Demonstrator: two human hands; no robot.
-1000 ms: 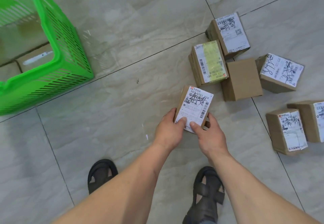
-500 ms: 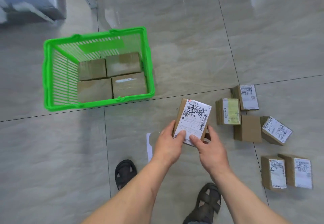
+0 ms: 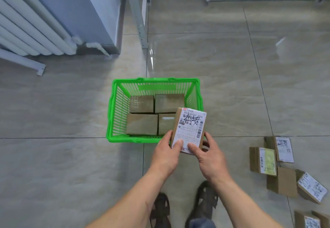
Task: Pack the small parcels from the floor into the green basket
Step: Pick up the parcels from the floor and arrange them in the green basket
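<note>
Parcel (image 3: 189, 129) with the scribbled white label is pinched at its near end by both the left hand (image 3: 167, 153) and right hand (image 3: 208, 153), held over the near right corner of the green basket (image 3: 114, 110). Four cardboard boxes (image 3: 142, 124) already cover the basket's bottom, so this looks like the carry-and-place step; next, it probably has to be laid on top of them. More parcels (image 3: 267, 160) wait on the floor to the right.

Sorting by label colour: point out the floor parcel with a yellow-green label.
The yellow-labelled parcel, leftmost in the floor cluster; its neighbours carry white labels or none.
</note>
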